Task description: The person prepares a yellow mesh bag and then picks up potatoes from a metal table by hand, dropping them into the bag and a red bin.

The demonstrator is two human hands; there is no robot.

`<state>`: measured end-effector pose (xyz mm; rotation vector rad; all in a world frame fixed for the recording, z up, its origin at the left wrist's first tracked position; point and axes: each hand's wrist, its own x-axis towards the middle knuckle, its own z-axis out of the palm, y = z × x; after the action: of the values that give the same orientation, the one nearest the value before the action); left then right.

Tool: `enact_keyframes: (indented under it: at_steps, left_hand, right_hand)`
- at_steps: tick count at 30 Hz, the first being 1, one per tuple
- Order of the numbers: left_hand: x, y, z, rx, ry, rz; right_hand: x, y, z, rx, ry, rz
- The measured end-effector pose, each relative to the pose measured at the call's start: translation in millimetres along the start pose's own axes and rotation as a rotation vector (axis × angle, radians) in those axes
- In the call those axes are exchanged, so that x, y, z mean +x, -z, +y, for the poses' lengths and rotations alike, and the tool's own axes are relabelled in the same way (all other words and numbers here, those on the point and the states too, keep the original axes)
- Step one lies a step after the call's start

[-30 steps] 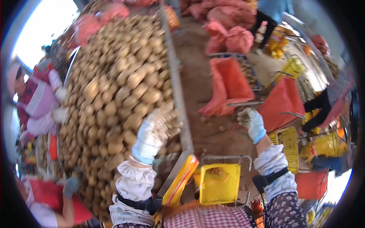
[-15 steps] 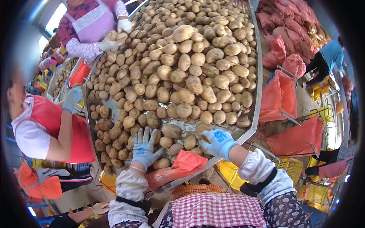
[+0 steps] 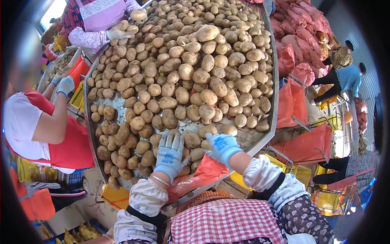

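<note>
A metal sorting table holds a large heap of potatoes. My left hand, in a white and blue glove, lies with spread fingers on potatoes near the front edge. To its right, my right hand, gloved alike, reaches over potatoes with its fingertips against or just above them; some of its fingers are bent and hidden. A red plastic sheet or bag covers the table's front rim between and below both hands.
A co-worker in a red apron stands at the left; another in a purple apron handles potatoes at the back left. Red bags are piled at the right, near red-lined carts. A yellow crate stands below the right edge.
My left hand has shifted right and my right hand left, so they are closer together. The view has shifted slightly. The red-apron co-worker's raised hand has moved left and lower.
</note>
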<state>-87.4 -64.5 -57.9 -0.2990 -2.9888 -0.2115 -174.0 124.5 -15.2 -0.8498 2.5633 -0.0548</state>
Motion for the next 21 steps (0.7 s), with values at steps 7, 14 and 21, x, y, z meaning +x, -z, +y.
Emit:
enact_keyframes:
  at_steps: [7, 14, 21]
  left_hand:
    - [-9.2, -4.7, -2.3, 0.039, -0.057, -0.09]
    - [-34.5, 32.5, -29.0, -0.314, 0.269, 0.079]
    - [-48.3, 33.4, -63.3, -0.339, 0.727, 0.145]
  right_hand:
    - [11.5, -17.6, -13.6, -0.128, -0.009, -0.094]
    - [-12.3, 6.2, 29.7, 0.149, 0.067, 0.432]
    - [-4.9, -29.7, 7.7, 0.062, 0.101, 0.411]
